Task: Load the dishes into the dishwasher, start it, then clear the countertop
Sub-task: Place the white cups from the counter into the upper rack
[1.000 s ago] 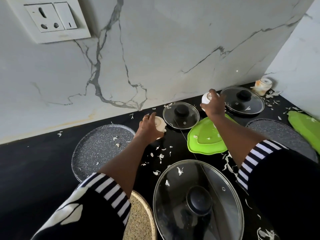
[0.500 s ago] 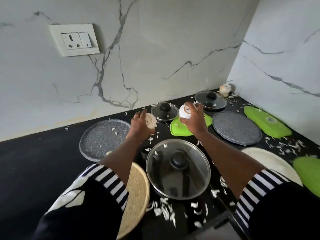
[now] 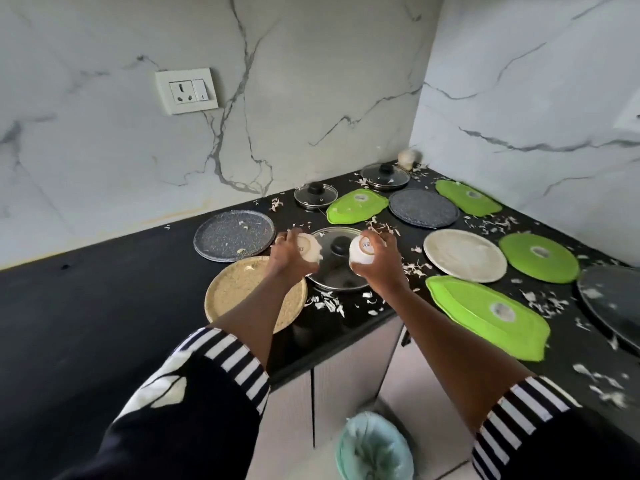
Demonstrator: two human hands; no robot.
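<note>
Two small white bowls are held above the black surface point(image 3: 104, 306), close to its near edge and over the large glass lid point(image 3: 332, 271) lying there.

- The left hand point(image 3: 289, 261) grips the left bowl point(image 3: 308, 247). The fingers are curled round its wall and the bowl is tipped on its side.
- The right hand point(image 3: 382, 268) grips the right bowl point(image 3: 362, 249). The fingers are curled round it and its base, which carries printed lettering, faces the viewer.
- The bowls are near each other and apart.

Left of the large lid, a straw-coloured plate point(image 3: 235, 292) lies at the near edge, partly under the left forearm. Just behind it is a grey speckled plate point(image 3: 230, 233).

Along the back edge, from left to right:
- a small glass lid point(image 3: 316, 195)
- a green leaf-shaped plate point(image 3: 356, 206)
- a second grey plate point(image 3: 422, 207)
- a narrow green plate point(image 3: 467, 197)

A third glass lid point(image 3: 385, 174) and a small jar point(image 3: 407, 158) occupy the back corner.

Right of the hands lie a cream plate point(image 3: 464, 254) and a round green plate point(image 3: 538, 258). A long green plate point(image 3: 485, 313) lies nearer the front edge. A dark lid point(image 3: 613, 306) is cut off by the frame.

White scraps point(image 3: 325, 303) are scattered between the dishes. A bin point(image 3: 374, 448) with a pale liner stands on the floor below the front edge. A wall socket point(image 3: 187, 91) is mounted on the marble wall above.
</note>
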